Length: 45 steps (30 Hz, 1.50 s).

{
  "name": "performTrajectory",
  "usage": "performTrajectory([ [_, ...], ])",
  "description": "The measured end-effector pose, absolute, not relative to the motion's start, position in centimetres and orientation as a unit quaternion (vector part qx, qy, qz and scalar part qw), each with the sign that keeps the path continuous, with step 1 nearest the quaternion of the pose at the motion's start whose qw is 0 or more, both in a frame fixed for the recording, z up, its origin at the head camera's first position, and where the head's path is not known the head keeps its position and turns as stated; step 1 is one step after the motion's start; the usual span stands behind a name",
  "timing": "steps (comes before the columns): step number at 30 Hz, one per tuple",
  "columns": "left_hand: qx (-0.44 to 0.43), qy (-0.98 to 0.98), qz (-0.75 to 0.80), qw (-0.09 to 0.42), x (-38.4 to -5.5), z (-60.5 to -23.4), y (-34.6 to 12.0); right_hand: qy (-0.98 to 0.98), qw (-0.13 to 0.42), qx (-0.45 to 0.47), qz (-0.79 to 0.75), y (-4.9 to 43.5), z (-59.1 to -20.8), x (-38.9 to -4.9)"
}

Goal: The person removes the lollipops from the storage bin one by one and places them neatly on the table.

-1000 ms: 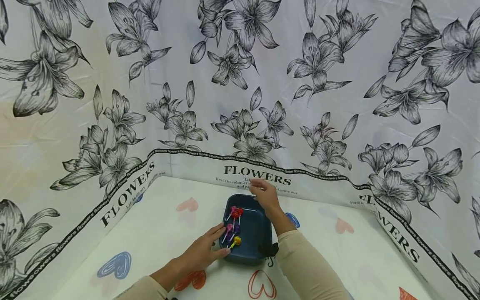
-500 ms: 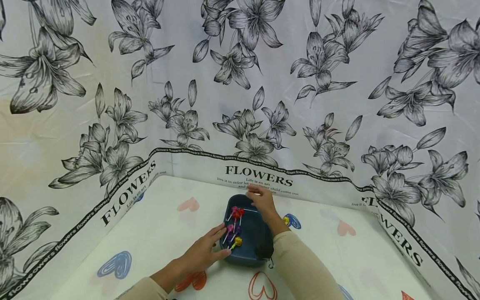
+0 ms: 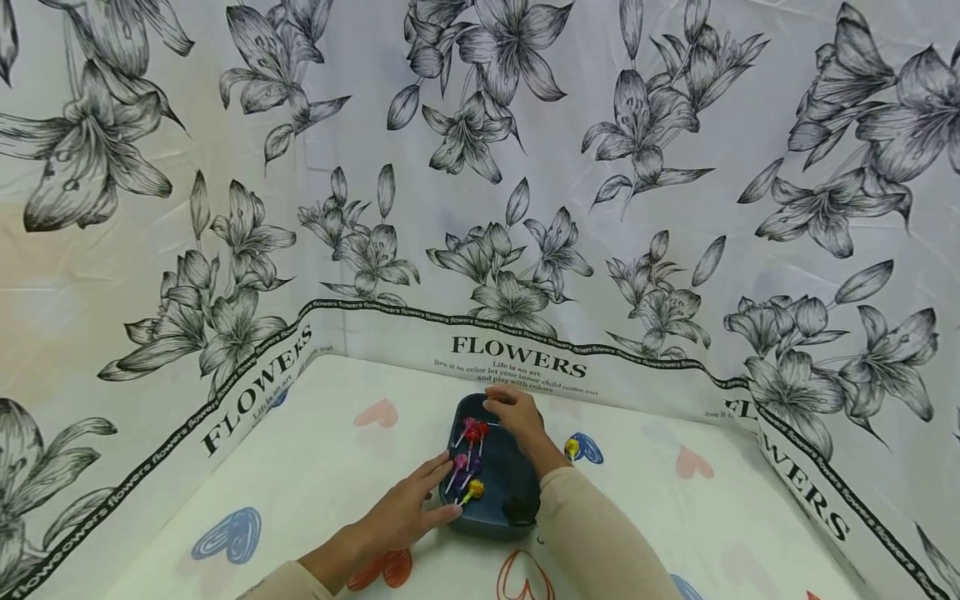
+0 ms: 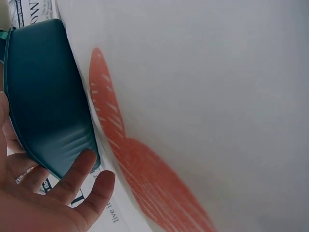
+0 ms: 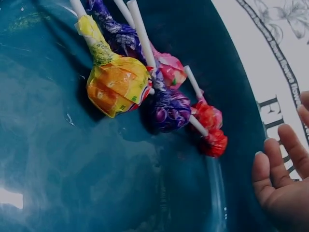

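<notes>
A dark blue-green plastic bin [image 3: 501, 479] stands on the table; inside, along its left side, lie several wrapped lollipops. Among them are a yellow lollipop [image 5: 118, 87], a purple lollipop [image 5: 171, 108] and a red lollipop [image 5: 215, 142]. My left hand [image 3: 405, 508] rests against the bin's left side, thumb and fingers spread; the left wrist view shows these fingers [image 4: 79, 169] along the outer wall [image 4: 43, 87]. Over the bin's far right rim is my right hand [image 3: 521, 419], its fingers slightly bent, with nothing visible in them.
Another yellow lollipop [image 3: 572, 448] lies on the table to the right of the bin, beside my right forearm. A white cloth [image 3: 315, 450] printed with hearts covers the table. Behind and at both sides rises a curtain [image 3: 390, 333] with printed flowers.
My right hand has moved down and slightly left, from beyond the bin to its far right rim. The yellow lollipop on the table has come into view. The left hand stays by the bin.
</notes>
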<state>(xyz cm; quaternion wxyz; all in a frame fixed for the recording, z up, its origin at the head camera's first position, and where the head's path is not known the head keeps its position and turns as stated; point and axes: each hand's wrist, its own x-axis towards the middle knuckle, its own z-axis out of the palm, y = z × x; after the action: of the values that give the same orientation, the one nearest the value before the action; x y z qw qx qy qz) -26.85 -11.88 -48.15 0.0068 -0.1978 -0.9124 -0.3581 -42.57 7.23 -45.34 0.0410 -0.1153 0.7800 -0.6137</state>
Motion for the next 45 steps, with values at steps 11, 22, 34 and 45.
performTrajectory([
  [11,-0.190,-0.909,-0.370,-0.009,-26.5,-48.1,-11.7,0.802,0.057,-0.114,-0.584,7.4,-47.6,-42.2],
  [22,-0.185,-0.911,-0.369,-0.015,-26.8,-48.1,-11.8,0.846,0.041,-0.105,-0.521,6.9,-48.3,-43.0],
  [34,-0.188,-0.909,-0.371,-0.006,-26.8,-48.1,-11.7,0.876,0.039,-0.118,-0.466,6.6,-48.4,-43.0],
  [45,-0.186,-0.910,-0.371,-0.003,-26.7,-48.1,-11.7,0.902,0.006,-0.119,-0.414,6.5,-48.9,-43.1],
])
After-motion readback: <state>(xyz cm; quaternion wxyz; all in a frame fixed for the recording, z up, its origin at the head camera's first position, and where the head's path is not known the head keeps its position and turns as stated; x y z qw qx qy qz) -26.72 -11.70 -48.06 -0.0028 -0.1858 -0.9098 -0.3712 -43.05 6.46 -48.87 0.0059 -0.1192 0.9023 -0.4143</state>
